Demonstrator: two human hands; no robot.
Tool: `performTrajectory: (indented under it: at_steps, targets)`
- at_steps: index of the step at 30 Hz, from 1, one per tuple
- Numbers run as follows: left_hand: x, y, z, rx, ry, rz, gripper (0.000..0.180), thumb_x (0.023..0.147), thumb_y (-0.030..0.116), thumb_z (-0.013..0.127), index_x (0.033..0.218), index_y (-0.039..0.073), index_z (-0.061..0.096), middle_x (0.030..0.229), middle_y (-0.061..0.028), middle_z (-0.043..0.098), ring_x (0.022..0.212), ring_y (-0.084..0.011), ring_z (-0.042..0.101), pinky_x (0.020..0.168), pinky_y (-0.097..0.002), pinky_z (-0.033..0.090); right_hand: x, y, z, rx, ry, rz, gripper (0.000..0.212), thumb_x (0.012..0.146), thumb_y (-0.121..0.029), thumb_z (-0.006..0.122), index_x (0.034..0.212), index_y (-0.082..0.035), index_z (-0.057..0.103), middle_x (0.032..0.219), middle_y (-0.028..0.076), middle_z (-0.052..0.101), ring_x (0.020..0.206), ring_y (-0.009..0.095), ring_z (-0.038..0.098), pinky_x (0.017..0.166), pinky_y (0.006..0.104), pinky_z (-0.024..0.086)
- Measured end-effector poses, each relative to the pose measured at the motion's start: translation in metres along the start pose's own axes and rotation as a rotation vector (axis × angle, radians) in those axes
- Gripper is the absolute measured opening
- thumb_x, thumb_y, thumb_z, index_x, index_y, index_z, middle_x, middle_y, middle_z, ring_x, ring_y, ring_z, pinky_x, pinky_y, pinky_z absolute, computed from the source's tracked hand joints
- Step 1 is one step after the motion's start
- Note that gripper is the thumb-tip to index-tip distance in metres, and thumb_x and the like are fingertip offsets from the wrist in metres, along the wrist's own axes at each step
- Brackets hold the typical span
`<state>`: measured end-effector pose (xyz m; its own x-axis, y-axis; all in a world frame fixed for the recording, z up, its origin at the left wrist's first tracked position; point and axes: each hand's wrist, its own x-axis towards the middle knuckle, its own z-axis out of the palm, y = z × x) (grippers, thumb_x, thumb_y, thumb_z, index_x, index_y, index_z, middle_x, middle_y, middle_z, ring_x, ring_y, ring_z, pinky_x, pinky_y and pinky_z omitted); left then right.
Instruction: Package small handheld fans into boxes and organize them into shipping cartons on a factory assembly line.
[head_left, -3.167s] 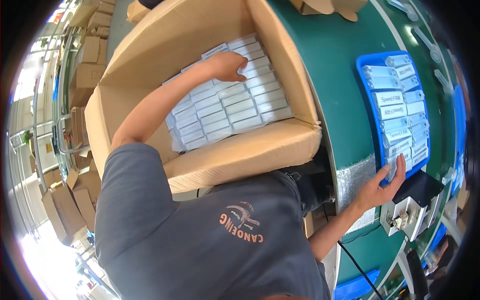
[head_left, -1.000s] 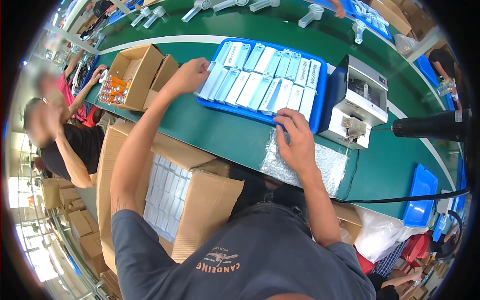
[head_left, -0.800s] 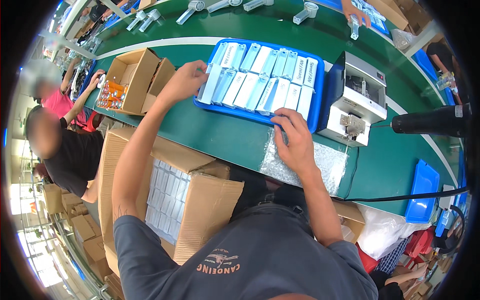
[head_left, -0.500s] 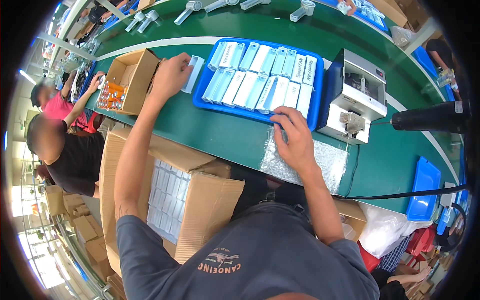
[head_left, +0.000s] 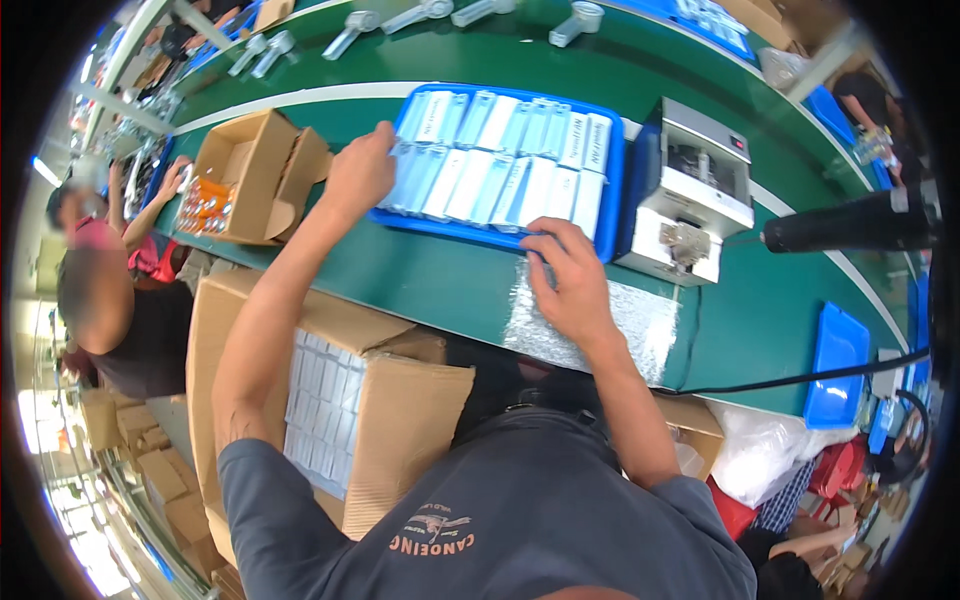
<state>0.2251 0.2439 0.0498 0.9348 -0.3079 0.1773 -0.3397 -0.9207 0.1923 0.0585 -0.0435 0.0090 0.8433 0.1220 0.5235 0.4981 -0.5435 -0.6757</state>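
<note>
A blue tray point(head_left: 612, 225) on the green table holds two rows of pale blue and white plastic casings point(head_left: 480, 190), some with printing. My left hand point(head_left: 362, 172) is at the tray's left end, its fingers closed at the edge of a pale blue plastic casing point(head_left: 399, 178) at the end of the near row. The hand partly hides this casing. My right hand point(head_left: 572, 285) rests by the tray's near rim, fingers bent and thumb apart, holding nothing I can see.
Left of the tray, an open cardboard box point(head_left: 262, 185) holds orange cylindrical parts. A large carton point(head_left: 415, 430) with stacked casings stands before me. Right of the tray are a white-and-black machine point(head_left: 690, 195), a hanging black driver point(head_left: 850, 225) and an empty-looking blue tray point(head_left: 838, 365). Co-workers sit at left.
My left hand has moved right, bringing the pale blue casing from the table beside the tray to the tray's left end. My right hand stays by the near rim. The whole view has shifted slightly.
</note>
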Motion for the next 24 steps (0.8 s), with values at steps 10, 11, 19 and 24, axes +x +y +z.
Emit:
performTrajectory:
  at_steps: [10, 11, 19, 24]
  targets:
    - [-0.003, -0.01, 0.007, -0.086, 0.07, -0.05, 0.021, 0.092, 0.011, 0.059, 0.109, 0.007, 0.048, 0.098, -0.0212, 0.069, 0.096, -0.044, 0.066, 0.078, -0.0564, 0.05, 0.0, -0.017, -0.009, 0.023, 0.028, -0.103, 0.021, 0.081, 0.005, 0.068, 0.101, -0.001, 0.067, 0.109, 0.012, 0.066, 0.103, 0.033, 0.065, 0.091, 0.042, 0.052]
    - [-0.003, -0.014, 0.007, -0.085, 0.085, -0.034, 0.02, 0.092, 0.011, 0.059, 0.109, 0.008, 0.048, 0.097, -0.0207, 0.069, 0.095, -0.0437, 0.066, 0.078, -0.0567, 0.049, -0.004, -0.021, -0.01, 0.026, 0.034, -0.103, 0.021, 0.081, 0.005, 0.068, 0.101, 0.0, 0.067, 0.109, 0.012, 0.067, 0.103, 0.033, 0.065, 0.09, 0.0418, 0.052]
    - [0.0, 0.008, -0.001, -0.037, -0.036, -0.054, 0.02, 0.091, 0.012, 0.059, 0.108, 0.005, 0.05, 0.099, -0.0183, 0.069, 0.094, -0.0412, 0.067, 0.077, -0.0545, 0.051, -0.029, -0.015, -0.013, 0.05, 0.057, -0.038, 0.021, 0.079, 0.01, 0.067, 0.098, 0.001, 0.069, 0.099, 0.014, 0.069, 0.091, 0.032, 0.068, 0.08, 0.0387, 0.055]
    - [0.001, 0.002, -0.004, -0.016, 0.077, -0.04, 0.025, 0.093, 0.02, 0.064, 0.11, 0.005, 0.052, 0.095, -0.0163, 0.07, 0.092, -0.0397, 0.068, 0.076, -0.0534, 0.052, -0.027, -0.016, -0.011, 0.082, 0.023, -0.044, 0.022, 0.079, 0.012, 0.066, 0.098, 0.001, 0.069, 0.099, 0.014, 0.069, 0.089, 0.032, 0.068, 0.076, 0.0377, 0.055]
